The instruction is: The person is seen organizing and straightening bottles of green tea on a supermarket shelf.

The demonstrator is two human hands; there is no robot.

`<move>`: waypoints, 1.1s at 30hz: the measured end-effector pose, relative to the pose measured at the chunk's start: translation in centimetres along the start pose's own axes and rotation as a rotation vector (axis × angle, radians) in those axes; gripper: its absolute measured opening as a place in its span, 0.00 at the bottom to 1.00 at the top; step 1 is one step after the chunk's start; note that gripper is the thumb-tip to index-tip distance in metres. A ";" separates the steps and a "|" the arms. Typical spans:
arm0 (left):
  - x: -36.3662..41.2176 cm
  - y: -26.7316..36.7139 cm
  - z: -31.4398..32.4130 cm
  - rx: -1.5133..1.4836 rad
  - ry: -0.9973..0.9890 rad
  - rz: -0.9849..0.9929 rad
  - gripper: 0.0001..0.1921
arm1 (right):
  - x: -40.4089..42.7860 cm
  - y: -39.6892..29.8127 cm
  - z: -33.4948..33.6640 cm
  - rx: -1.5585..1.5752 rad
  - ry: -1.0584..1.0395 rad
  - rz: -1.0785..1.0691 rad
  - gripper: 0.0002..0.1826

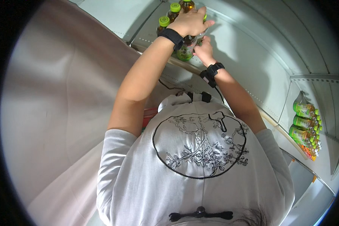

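Note:
Several plastic drink bottles with green caps and amber liquid stand close together on a white metal shelf (237, 59) at the top of the view. My left hand (189, 22) lies over the bottles, palm down, fingers spread, hiding part of them. Left of it a green-capped bottle (164, 22) shows, and behind that another bottle (175, 8). Beneath my left hand, at the shelf's front edge, is a bottle with a green label (185, 53). My right hand (204, 50) is low beside that bottle's right side, fingers bent towards it; whether it grips is unclear.
Farther right on the shelf, more green-labelled bottles (303, 123) stand in a group, with orange packets (309, 152) beside them. A pale sheet or curtain (59, 84) hangs on the left. A black cable (219, 93) runs from the device at my right wrist.

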State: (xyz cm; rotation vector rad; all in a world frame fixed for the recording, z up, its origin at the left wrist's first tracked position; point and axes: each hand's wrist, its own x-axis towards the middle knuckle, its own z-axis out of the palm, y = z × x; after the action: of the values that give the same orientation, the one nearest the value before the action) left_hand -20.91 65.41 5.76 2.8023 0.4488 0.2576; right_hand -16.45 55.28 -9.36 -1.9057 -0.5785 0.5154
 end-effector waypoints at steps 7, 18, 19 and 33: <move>-0.4 0.3 -0.5 0.083 0.045 -0.007 0.31 | 0.7 -0.5 -0.8 -0.032 -0.086 -0.009 0.32; -1.0 1.1 -0.8 0.024 0.048 -0.114 0.23 | 1.3 -1.9 -2.2 -0.010 -0.243 0.067 0.29; -0.9 1.3 -0.7 0.047 0.051 -0.119 0.20 | 1.7 -1.5 -2.2 -0.025 -0.255 0.067 0.29; -0.9 1.1 0.4 0.081 0.186 0.070 0.25 | 0.1 -0.3 -5.3 0.481 -0.491 0.340 0.37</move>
State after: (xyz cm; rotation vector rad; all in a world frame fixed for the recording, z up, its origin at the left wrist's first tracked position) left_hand -21.39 63.97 5.59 2.8888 0.4112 0.5299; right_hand -13.28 51.67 -7.13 -1.4150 -0.3867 1.2456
